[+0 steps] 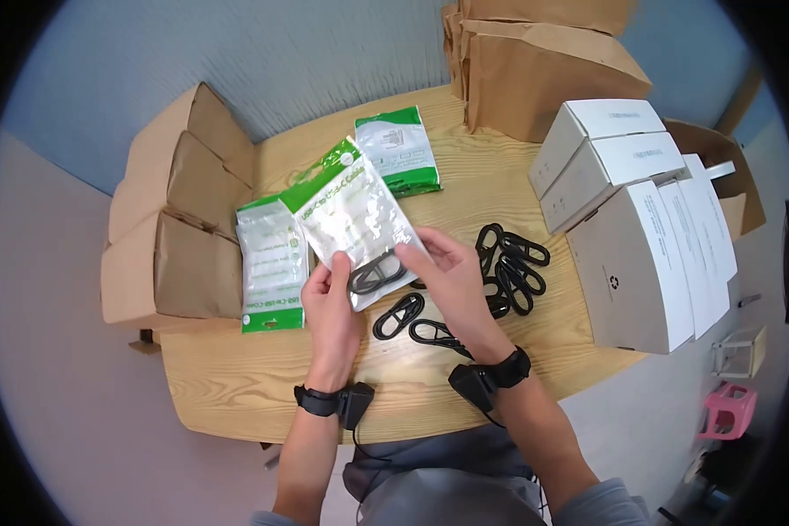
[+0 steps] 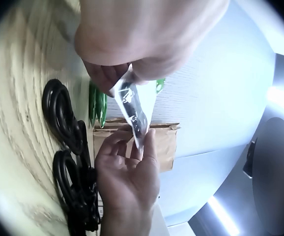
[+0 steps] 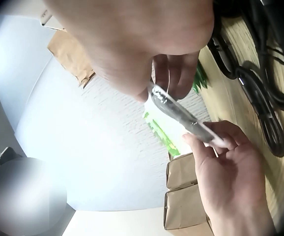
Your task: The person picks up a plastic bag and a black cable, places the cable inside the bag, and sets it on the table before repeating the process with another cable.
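Cable bag held by its lower end, green top unsupported

A clear-fronted bag (image 1: 346,206) with a green top is in the air over the desk (image 1: 237,386), a coiled black cable (image 1: 377,273) showing at its lower end; the left hand (image 1: 331,305) pinches the bag's left edge, thumb on the front and fingers behind; the right hand (image 1: 454,280) pinches the other edge likewise, its thumb beside the coil; neither hand is spread wide.

The likeliest trouble is a slip; the film looks slick and the far green end has no support, so if one thumb eased off, the bag could swing and fall among the loose cables (image 1: 519,279) beneath and to the right; whether the bag is sealed cannot be told, and if it is not, a steep tilt could let the coil slide out.

Hard pinching might crease the film or bend the cable; the right wrist's black strap unit (image 1: 489,377) sits near a cable coil (image 1: 437,335) and could drag it if the arm swept low; a sideways drop to the left could land on the flat bag (image 1: 272,259) beside the brown boxes (image 1: 197,263) and muddle the two.
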Demonstrator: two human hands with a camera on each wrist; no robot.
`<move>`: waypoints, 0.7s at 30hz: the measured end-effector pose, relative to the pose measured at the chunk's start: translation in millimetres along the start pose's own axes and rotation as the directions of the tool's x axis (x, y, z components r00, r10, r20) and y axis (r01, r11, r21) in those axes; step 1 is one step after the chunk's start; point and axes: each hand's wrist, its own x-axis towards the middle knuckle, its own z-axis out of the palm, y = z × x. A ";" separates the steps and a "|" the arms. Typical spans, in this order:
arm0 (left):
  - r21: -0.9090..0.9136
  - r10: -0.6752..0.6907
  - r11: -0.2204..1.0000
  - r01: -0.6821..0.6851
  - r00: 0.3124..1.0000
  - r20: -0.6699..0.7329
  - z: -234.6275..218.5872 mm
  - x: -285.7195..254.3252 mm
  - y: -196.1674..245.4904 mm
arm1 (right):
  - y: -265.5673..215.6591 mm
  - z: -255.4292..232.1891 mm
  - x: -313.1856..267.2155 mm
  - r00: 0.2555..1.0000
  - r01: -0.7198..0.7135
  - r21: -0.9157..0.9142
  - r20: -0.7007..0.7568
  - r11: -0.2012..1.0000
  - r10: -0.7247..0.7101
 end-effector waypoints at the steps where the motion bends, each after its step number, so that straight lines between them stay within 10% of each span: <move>1: -0.049 0.006 0.999 -0.007 1.000 -0.029 3.3 -0.4 2.6 | 1.5 -0.2 -0.2 1.000 0.017 0.016 -0.006 1.000 -0.017; 21: 0.172 0.263 0.944 -0.282 0.957 0.127 66.5 44.6 39.6 | -22.5 -29.5 14.1 0.975 0.142 0.063 -0.179 0.988 -0.129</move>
